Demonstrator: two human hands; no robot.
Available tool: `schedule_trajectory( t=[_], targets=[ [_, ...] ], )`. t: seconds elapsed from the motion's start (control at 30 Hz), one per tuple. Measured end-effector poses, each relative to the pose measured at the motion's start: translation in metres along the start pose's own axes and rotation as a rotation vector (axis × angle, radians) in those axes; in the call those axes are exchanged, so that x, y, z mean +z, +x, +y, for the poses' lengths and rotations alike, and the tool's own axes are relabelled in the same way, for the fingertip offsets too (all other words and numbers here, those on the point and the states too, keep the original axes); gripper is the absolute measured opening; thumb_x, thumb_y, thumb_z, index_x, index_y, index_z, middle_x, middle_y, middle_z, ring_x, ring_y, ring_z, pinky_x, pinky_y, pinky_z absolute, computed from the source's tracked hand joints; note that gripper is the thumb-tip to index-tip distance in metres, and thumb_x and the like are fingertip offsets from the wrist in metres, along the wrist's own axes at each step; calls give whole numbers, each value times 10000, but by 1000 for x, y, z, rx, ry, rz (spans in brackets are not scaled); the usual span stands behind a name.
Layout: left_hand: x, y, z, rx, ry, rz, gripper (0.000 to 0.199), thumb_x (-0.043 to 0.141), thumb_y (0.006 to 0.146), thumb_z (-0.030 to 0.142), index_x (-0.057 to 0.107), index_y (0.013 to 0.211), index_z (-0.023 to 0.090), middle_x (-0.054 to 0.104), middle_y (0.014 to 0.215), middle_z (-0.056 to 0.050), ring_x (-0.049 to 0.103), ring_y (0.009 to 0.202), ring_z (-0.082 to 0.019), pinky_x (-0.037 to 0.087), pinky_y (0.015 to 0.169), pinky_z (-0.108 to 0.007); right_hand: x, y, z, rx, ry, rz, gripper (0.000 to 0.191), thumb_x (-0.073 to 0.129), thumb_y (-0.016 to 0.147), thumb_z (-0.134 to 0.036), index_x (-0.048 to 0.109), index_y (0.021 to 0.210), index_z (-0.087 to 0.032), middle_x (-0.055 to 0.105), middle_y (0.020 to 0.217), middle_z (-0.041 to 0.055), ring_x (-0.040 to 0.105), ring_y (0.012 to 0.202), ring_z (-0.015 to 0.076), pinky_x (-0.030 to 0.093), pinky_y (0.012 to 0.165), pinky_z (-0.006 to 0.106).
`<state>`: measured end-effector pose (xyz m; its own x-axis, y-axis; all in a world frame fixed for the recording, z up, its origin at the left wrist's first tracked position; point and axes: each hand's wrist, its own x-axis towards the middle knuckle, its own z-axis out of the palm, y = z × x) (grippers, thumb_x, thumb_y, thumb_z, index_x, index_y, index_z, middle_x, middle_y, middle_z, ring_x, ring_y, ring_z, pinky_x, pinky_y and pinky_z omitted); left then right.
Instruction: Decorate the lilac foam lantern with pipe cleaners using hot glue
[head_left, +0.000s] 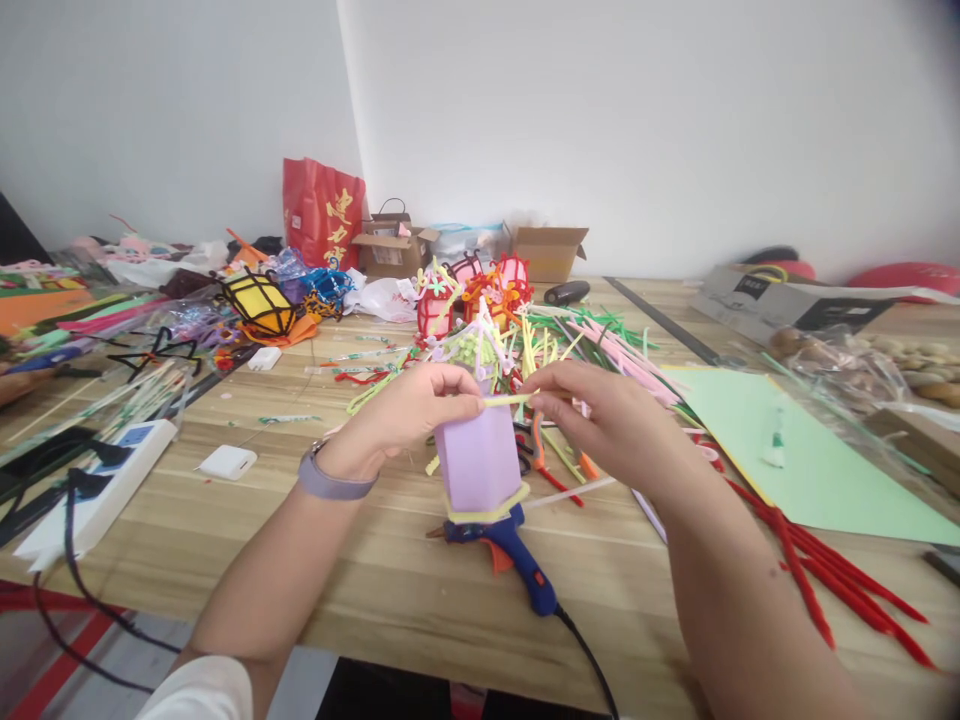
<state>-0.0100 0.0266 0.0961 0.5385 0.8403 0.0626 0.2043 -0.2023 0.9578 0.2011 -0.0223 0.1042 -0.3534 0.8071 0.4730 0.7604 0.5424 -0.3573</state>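
A pale yellow pipe cleaner [508,400] stretches between my two hands, in front of the upper part of a lilac paper lantern body [480,465]. My left hand [420,408] pinches its left end between thumb and fingers. At the other end, my right hand [600,412] pinches it too, with bent fingers. Yellow trim runs round the lantern's lower edge. Just below the lantern, a blue hot glue gun [517,555] with an orange trigger lies on the wooden table [360,600], its cord trailing off the front edge. Whether the lantern touches my fingers, I cannot tell.
Finished lanterns [259,303] and loose pipe cleaners crowd the back. Red pipe cleaners [832,570] and a green sheet [817,450] lie right. A power strip [105,490] with cords and a white charger [228,462] are left. Another person's hand [30,384] shows at the left edge.
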Motion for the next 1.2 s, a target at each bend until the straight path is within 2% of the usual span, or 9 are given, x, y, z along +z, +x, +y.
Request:
schedule_trajectory(
  t=[0.1, 0.23, 0.47, 0.6, 0.67, 0.73, 0.8, 1.0, 1.2],
  targets=[
    [-7, 1, 1, 16, 98, 62, 196, 668, 681, 350, 633, 712, 160, 588, 652, 22, 502, 591, -116, 360, 563, -234, 5, 5, 14, -87, -115, 83, 181, 474, 929, -217, 646, 880, -186, 688, 837, 62, 593, 819, 211, 404, 762, 333],
    [-20, -6, -4, 38, 326, 169, 191, 636, 703, 348, 679, 733, 164, 665, 729, -9, 572, 698, -163, 400, 639, -260, 15, 8, 39, -59, -205, 112, 184, 487, 917, -206, 669, 895, -198, 696, 896, 86, 568, 899, 252, 377, 848, 394],
    [-37, -32, -29, -58, 460, 337, 238, 599, 727, 394, 684, 741, 172, 686, 737, -18, 577, 664, -171, 380, 575, -250, 71, -7, 67, -68, -232, -168, 190, 540, 900, -208, 729, 901, -228, 674, 1077, 91, 537, 1026, 264, 386, 897, 407],
    [-36, -34, -48, -47, 492, 346, 221, 590, 755, 372, 688, 745, 175, 697, 752, -16, 579, 669, -165, 382, 596, -251, 86, -33, 51, 78, -318, -149, 251, 549, 868, -164, 701, 1062, -209, 604, 1262, 146, 520, 1126, 319, 403, 902, 441],
    [-35, -32, -55, -36, 516, 345, 223, 582, 771, 369, 694, 761, 176, 703, 766, -17, 579, 676, -166, 383, 606, -253, 81, -50, 34, 237, -326, -154, 241, 468, 922, -219, 694, 982, -160, 668, 1062, 162, 603, 965, 278, 449, 777, 374],
    [-35, -31, -62, -17, 527, 350, 229, 575, 784, 373, 697, 781, 178, 708, 780, -17, 577, 680, -166, 383, 610, -253, 74, -66, 15, 377, -223, -383, 324, 463, 933, -371, 666, 758, -188, 680, 732, 84, 610, 642, 210, 402, 566, 304],
    [-36, -32, -65, 4, 516, 360, 241, 574, 794, 386, 697, 801, 179, 712, 801, -20, 580, 691, -168, 389, 618, -252, 71, -78, 0, 456, -68, -609, 291, 602, 834, -456, 618, 684, -207, 655, 627, 34, 581, 542, 182, 330, 484, 270],
    [-40, -37, -70, 12, 427, 491, 236, 588, 788, 383, 693, 847, 181, 713, 837, -16, 582, 731, -168, 410, 650, -249, 82, -95, -16, 547, 106, -543, 137, 600, 782, -316, 558, 713, -205, 600, 635, 3, 521, 571, 159, 337, 524, 270],
    [-42, -36, -76, 38, 236, 641, 233, 593, 781, 365, 680, 847, 159, 698, 839, -23, 585, 758, -164, 417, 669, -244, 78, -101, -22, 716, 603, -350, 161, 614, 703, -310, 503, 765, -213, 535, 712, -12, 482, 615, 140, 409, 547, 270]
  ],
)
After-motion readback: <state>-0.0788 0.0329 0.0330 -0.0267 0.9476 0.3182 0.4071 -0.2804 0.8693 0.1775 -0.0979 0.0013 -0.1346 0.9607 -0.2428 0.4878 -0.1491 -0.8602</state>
